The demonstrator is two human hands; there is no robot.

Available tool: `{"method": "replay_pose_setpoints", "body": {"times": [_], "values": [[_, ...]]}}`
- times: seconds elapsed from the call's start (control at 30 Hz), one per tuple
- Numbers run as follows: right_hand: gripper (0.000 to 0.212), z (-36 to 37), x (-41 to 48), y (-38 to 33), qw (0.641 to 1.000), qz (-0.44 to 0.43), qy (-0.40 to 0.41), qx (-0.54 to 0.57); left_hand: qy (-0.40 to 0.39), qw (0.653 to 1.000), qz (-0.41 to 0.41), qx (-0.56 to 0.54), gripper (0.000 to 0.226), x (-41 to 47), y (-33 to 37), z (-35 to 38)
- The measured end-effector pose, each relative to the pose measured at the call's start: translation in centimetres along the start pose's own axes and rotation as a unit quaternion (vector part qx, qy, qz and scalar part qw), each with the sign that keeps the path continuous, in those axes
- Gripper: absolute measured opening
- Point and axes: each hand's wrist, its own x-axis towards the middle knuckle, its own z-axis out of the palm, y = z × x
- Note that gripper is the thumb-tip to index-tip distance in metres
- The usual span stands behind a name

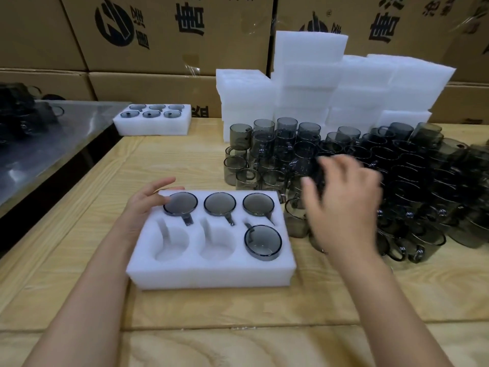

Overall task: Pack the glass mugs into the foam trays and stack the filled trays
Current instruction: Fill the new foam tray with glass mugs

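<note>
Left hand rests flat-fingered on the tray corner, evidently steadying it. Right hand, spread and empty, hovers over loose mugs; two pockets remain unfilled.

The right hand is showing as a motion blur, its fingertips smeared, and it is hiding part of the pile of mugs behind it. That pile is running off the right edge. Dark things at the left edge are lying blurred and cropped, too murky to name. The cardboard boxes are running past the top edge, cropping their print.
</note>
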Motion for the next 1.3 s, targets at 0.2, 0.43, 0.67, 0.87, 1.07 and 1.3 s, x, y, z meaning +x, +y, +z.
{"method": "replay_pose_setpoints", "body": {"times": [0.2, 0.43, 0.67, 0.87, 1.07, 1.3], "values": [[0.047, -0.6, 0.4, 4.1, 0.969, 0.143, -0.064, -0.192, -0.002, 1.000, 0.012, 0.000, 0.040, -0.1, 0.2, 0.6], [0.025, 0.0, 0.8, 4.5, 0.966, 0.137, -0.096, -0.199, 0.015, 0.999, 0.025, -0.034, 0.039, -0.3, 0.1, 0.8], [0.012, -1.4, 0.8, 1.8, 0.997, 0.068, -0.022, 0.039, 0.086, 0.976, 0.197, -0.045, 0.035, -0.5, 1.9, -0.5], [0.010, -0.2, 1.7, -3.7, 0.950, -0.106, -0.128, 0.265, 0.045, 0.972, 0.221, 0.072, 0.028, -1.5, 1.3, 0.8], [0.008, 1.4, 1.5, -5.9, 0.884, -0.226, -0.226, 0.341, -0.062, 0.953, 0.231, 0.188, 0.028, -3.1, 1.9, 2.0], [0.014, 2.3, 0.6, -5.0, 0.864, -0.212, -0.261, 0.374, -0.150, 0.942, 0.204, 0.222, 0.033, -4.1, 2.8, 2.8]]}}
